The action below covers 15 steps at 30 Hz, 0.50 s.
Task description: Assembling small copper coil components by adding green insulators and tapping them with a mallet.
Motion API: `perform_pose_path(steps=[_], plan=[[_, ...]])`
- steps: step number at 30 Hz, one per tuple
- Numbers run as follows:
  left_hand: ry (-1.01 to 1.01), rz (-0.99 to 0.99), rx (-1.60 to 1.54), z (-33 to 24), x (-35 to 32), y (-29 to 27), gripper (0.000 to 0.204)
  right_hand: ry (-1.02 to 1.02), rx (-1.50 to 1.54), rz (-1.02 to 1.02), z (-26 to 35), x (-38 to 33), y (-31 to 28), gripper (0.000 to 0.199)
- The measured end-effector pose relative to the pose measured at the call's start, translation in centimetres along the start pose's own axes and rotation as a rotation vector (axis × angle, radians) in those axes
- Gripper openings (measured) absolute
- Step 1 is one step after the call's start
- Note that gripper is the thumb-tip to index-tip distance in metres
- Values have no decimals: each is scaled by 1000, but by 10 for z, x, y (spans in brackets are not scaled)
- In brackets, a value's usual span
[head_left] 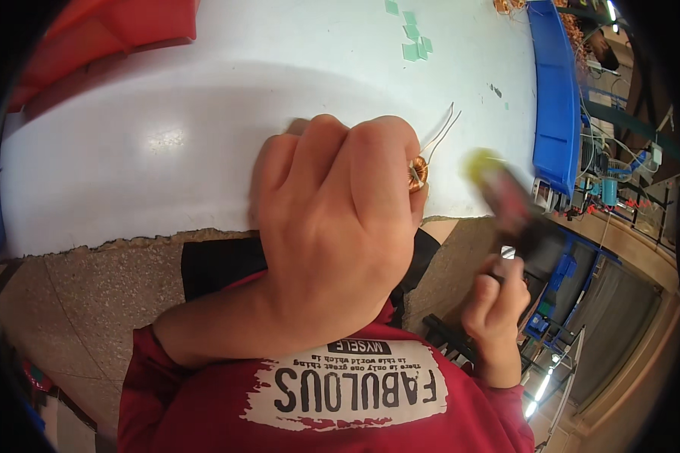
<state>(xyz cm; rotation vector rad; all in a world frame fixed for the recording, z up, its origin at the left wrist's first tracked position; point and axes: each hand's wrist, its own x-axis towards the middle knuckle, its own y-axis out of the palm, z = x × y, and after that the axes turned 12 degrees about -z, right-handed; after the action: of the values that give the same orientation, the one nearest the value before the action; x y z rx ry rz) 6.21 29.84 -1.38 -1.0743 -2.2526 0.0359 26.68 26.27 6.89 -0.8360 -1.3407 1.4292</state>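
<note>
My left hand [332, 204] is closed over the white table, knuckles up. Between its thumb and index finger it pinches a small ring-shaped coil [416, 175] wound with copper wire. Two thin wire leads [443, 130] stick out from the coil, away from me. Most of the coil is hidden by the fingers. To the right, past the table's near edge, my right hand [497, 309] is wrapped round a dark hand-held tool [512, 208]. The tool is smeared by motion, with a yellow-green end and a reddish middle; its exact kind cannot be made out.
Green angular pieces [411, 38] lie on the far part of the white table [128, 181]. A red bin [106, 41] stands at the far left. Along the right edge is a blue tray [554, 106], with wires and equipment beyond. The table's near edge [143, 238] is rough and chipped.
</note>
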Motion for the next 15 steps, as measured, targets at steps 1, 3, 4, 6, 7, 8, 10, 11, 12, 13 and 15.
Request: perform_pose_path(steps=[1,3,4,6,7,8,10,11,12,13,15], plan=[[0,2,0,0,0,0,42,2,1,0,1,0,0,17],[23,-15,10,1,0,2,42,-51,-57,34,5,2,4,16],[35,-24,15,1,0,3,42,-77,-85,50,6,3,6,16],[51,-36,21,1,0,3,42,-106,-112,62,7,4,7,16],[43,-23,16,2,1,2,41,-66,-88,49,6,6,6,14],[35,-10,11,2,1,2,41,-27,-64,35,4,7,5,13],[20,16,4,3,3,1,39,52,-12,8,0,9,3,11],[30,15,6,3,3,0,39,95,16,-9,-2,9,1,11],[24,23,11,2,3,-1,38,138,46,-28,-4,8,0,11],[21,30,17,2,4,-2,38,181,78,-49,-5,8,-2,11],[25,44,30,-2,5,-4,36,268,150,-98,-7,7,-4,13]])
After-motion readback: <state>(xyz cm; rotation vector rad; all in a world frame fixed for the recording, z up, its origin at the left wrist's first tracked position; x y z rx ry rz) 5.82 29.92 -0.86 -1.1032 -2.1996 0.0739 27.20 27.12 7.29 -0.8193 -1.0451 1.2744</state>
